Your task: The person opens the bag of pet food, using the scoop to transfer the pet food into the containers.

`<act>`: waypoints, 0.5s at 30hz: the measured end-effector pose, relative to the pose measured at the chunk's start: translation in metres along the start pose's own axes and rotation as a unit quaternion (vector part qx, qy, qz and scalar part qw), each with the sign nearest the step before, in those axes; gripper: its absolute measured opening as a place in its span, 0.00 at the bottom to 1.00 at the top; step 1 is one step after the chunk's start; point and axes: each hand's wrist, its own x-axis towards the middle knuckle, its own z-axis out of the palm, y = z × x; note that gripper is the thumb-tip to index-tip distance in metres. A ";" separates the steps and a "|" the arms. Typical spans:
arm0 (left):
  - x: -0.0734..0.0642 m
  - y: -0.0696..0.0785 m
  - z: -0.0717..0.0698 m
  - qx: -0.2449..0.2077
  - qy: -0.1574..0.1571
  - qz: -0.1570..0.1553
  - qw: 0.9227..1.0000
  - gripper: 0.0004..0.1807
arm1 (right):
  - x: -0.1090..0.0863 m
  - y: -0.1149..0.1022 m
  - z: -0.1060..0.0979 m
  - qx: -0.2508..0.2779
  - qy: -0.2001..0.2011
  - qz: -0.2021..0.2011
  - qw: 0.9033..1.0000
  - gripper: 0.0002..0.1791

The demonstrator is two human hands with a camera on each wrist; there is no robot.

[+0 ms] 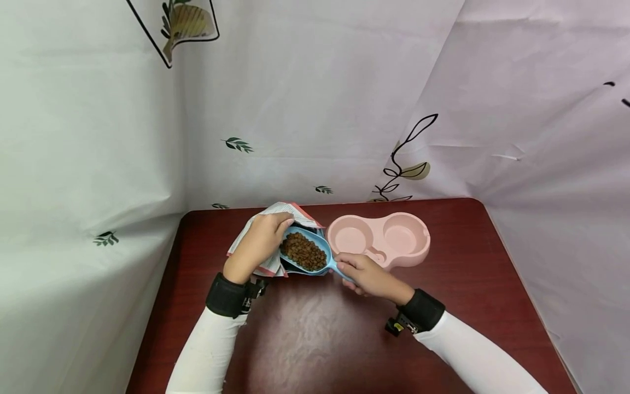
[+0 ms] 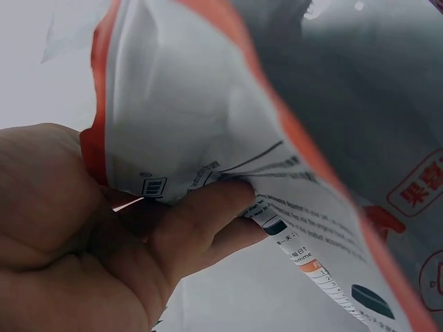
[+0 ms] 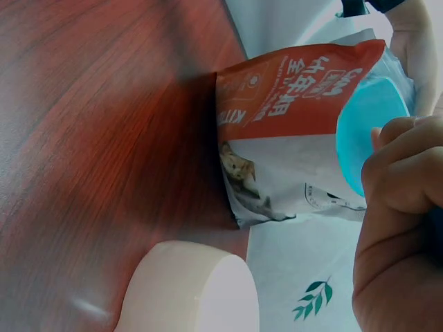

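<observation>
My right hand [image 1: 368, 275] grips the handle of a light blue scoop [image 1: 332, 265]. Brown kibble [image 1: 303, 251] fills the scoop, which lies over the mouth of an upright cat food bag [image 3: 291, 104]. In the right wrist view the bag shows an orange-and-white front with a cat picture, and the scoop's blue underside leans across its top edge. My left hand [image 1: 261, 238] holds the far left part of the bag's rim; in the left wrist view its thumb and fingers pinch the white, red-edged film.
A pink double bowl [image 1: 376, 241] stands just right of the bag, close behind my right hand. Both sit near the back edge of a dark red wooden table [image 1: 472, 306]. A pale printed cloth [image 1: 315, 98] hangs behind and along the sides.
</observation>
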 end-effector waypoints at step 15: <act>0.001 -0.001 -0.003 0.004 -0.006 0.000 1.000 0.17 | -0.028 0.005 -0.014 0.046 -0.019 -0.041 0.998 0.16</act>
